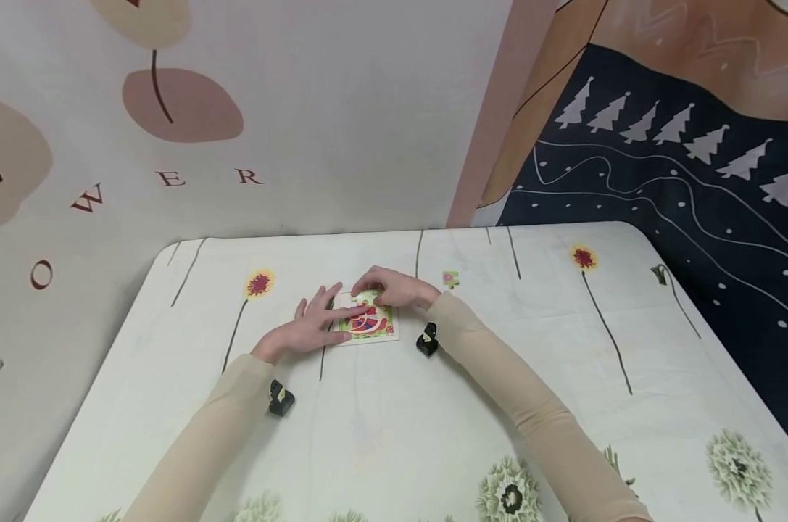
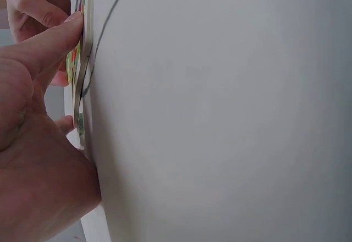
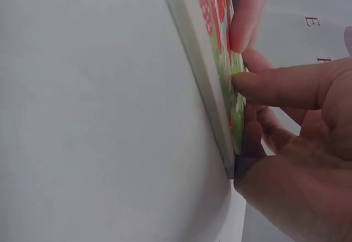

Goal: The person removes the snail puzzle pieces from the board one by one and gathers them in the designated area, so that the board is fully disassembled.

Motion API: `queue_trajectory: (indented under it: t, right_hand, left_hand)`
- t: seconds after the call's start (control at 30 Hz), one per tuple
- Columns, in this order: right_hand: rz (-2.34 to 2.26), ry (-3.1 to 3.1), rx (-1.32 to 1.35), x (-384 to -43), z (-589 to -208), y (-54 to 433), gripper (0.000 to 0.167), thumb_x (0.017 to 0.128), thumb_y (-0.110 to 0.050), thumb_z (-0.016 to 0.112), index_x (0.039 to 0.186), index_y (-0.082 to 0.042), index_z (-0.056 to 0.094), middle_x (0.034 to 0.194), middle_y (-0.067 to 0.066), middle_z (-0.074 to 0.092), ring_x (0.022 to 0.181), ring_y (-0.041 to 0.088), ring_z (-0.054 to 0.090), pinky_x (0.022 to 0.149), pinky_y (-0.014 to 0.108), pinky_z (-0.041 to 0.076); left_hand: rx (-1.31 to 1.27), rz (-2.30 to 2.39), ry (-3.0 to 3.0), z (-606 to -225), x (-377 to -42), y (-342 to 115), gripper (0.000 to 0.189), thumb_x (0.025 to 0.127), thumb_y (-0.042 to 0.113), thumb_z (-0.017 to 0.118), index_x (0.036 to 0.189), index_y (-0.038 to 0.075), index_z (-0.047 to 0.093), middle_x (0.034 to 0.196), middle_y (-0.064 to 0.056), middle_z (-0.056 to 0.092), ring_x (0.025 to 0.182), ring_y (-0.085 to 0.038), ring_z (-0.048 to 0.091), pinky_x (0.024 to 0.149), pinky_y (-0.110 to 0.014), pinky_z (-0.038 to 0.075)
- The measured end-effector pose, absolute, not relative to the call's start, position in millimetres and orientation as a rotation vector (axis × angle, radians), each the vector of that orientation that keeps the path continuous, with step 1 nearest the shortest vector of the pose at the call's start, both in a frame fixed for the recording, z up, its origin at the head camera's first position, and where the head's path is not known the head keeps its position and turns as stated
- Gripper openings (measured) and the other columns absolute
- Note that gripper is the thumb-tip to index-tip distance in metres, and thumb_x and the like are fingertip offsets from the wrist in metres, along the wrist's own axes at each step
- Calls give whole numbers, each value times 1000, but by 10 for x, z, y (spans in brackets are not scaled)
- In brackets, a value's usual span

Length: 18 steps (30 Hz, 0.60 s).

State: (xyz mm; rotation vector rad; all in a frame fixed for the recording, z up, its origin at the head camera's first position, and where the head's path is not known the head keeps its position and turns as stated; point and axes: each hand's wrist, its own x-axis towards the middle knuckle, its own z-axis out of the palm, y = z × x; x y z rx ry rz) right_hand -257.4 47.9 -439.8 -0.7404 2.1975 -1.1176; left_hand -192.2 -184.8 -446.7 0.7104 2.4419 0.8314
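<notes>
A small square jigsaw puzzle [image 1: 371, 326] with a bright red, blue and green picture lies in a pale tray near the table's far side. Across its left part rests my left hand [image 1: 309, 328], fingers spread and fairly straight, one fingertip reaching onto the picture. At the top edge, my right hand [image 1: 400, 286] bends its thumb and fingers around a green puzzle piece [image 1: 366, 296]. In the right wrist view the right thumb [image 3: 258, 88] touches the green part of the puzzle, close to a left fingertip. The left wrist view sees the tray's edge [image 2: 87, 49] side-on.
One loose puzzle piece [image 1: 450, 278], green with a pink flower, lies right of the right hand. A white cloth [image 1: 367, 435] printed with flowers covers the table. Black wrist devices [image 1: 427, 339] sit beneath both wrists. A printed curtain [image 1: 341, 116] hangs behind the table.
</notes>
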Motion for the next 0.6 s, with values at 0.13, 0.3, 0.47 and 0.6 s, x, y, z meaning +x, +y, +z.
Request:
queue_trajectory:
  t: [0.13,0.3,0.47,0.6]
  right_hand:
    - [-1132,2203,-732,-2567,-4395,474,50,86,20,54,129,-2,67,136,15,52,129,28,49,113,37,36]
    - [-1147,2217,-741,-2568,-4425,466,51,84,22,54,127,-1,67,137,16,52,130,30,49,113,37,38]
    - [-1165,2261,-758,-2577,-4446,470,49,84,21,56,125,-1,70,134,16,55,123,28,53,107,35,41]
    - [-1197,2281,-765,-2576,-4440,476,46,85,19,56,123,-2,71,134,16,57,118,27,54,105,34,43]
  left_hand:
    - [701,833,2445,-4465,-1919,-1848,54,103,28,62,155,16,49,169,-26,-3,152,-53,-15,112,-74,-12]
    - [707,836,2439,-4467,-1919,-1850,54,104,27,61,155,15,49,169,-27,-3,151,-53,-15,111,-74,-12]
    - [706,839,2439,-4464,-1916,-1850,53,104,28,61,154,15,49,169,-26,-3,152,-53,-16,111,-74,-12]
    - [692,842,2439,-4459,-1915,-1845,53,104,28,61,154,15,50,169,-26,-4,151,-53,-16,111,-74,-13]
